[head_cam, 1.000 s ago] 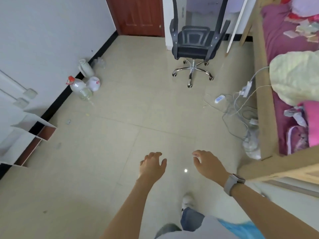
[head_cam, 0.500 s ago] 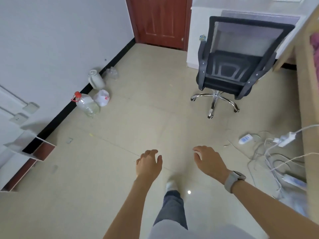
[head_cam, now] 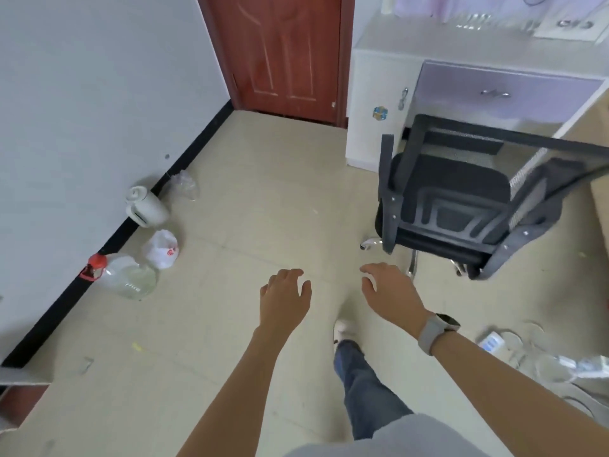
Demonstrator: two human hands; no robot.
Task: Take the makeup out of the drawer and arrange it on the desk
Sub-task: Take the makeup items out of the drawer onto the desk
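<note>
At the top right, under the white worktop (head_cam: 438, 41), the lilac drawer (head_cam: 504, 90) sits closed with a small metal handle at its middle; no makeup can be seen from outside it. Blurred items lie along the back of the worktop, too smeared to name, and any print on them cannot be read. A small blue-and-yellow sticker (head_cam: 380, 112) is stuck on the white cabinet side (head_cam: 372, 103) below the worktop, its picture unclear. Just in front of the drawer stands a black mesh office chair (head_cam: 461, 199) with its back toward the camera and its chrome base showing beneath the seat. Nearer the camera, both hands hang over the tiled floor (head_cam: 263, 199), well apart from the drawer. The left hand (head_cam: 283, 300) is palm down with loosely spread, slightly bent fingers, holding nothing. The right hand (head_cam: 390, 293) is likewise relaxed and holding nothing, with a grey watch (head_cam: 436, 331) on its wrist. Below them a leg in blue jeans (head_cam: 365, 394) ends in a white shoe (head_cam: 341, 326). Along the grey wall at the left lie a clear jug with a red cap (head_cam: 123, 273), a white plastic bag (head_cam: 161, 249) with a red mark too small to read, a white kettle (head_cam: 145, 207) and a clear crumpled bag (head_cam: 183, 186). A reddish-brown door (head_cam: 280, 54) closes off the far end. White cables and a power strip (head_cam: 492, 343) lie at the right edge.
</note>
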